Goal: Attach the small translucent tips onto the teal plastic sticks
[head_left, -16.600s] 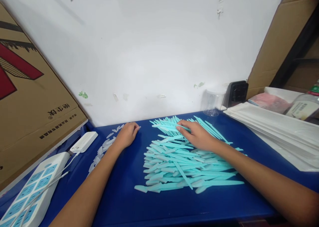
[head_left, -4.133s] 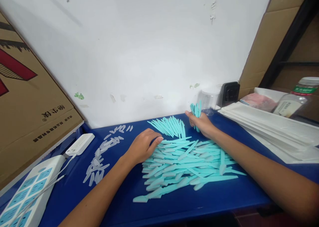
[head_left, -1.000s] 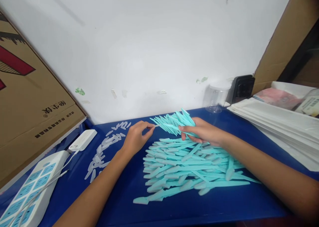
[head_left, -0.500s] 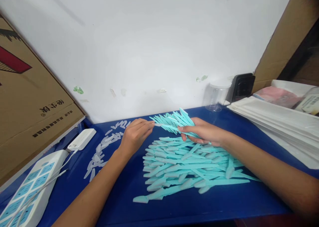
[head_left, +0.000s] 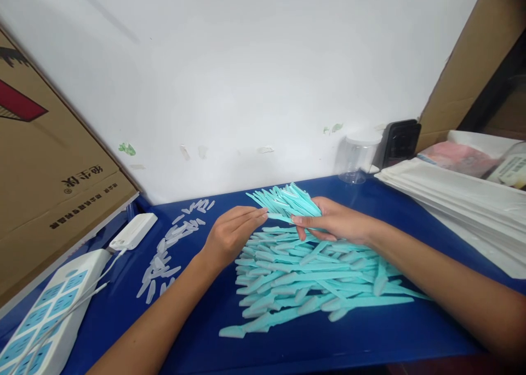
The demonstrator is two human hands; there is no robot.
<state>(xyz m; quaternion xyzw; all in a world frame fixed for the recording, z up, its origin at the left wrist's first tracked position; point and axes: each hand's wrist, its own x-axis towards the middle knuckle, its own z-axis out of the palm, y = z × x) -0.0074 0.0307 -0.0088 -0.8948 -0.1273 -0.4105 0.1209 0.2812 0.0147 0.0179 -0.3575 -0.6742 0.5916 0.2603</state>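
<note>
My left hand [head_left: 236,232] is closed, its fingertips pinching the left end of a turquoise eyebrow razor [head_left: 280,217]. My right hand [head_left: 335,220] grips that razor's other end between thumb and fingers, and its far part is hidden in the palm. Just behind lies a bundle of similar razors [head_left: 287,198]; whether my right hand also holds some of these I cannot tell. Below both hands, a larger heap of turquoise razors [head_left: 304,279] with pale, covered-looking ends spreads over the blue table [head_left: 287,358]. Small translucent blade caps [head_left: 176,232] are scattered left of my left hand.
On the left are a power strip [head_left: 53,314] with cables, a white adapter [head_left: 133,231] and a cardboard box [head_left: 53,161]. A clear jar [head_left: 357,158], a black container [head_left: 400,145] and stacked white sheets [head_left: 456,199] stand at the right. A white wall rises behind.
My left hand has moved slightly right and down, closer to my right hand. The razor between them shows less of its length, and a razor sticking up by my right hand now sits lower.
</note>
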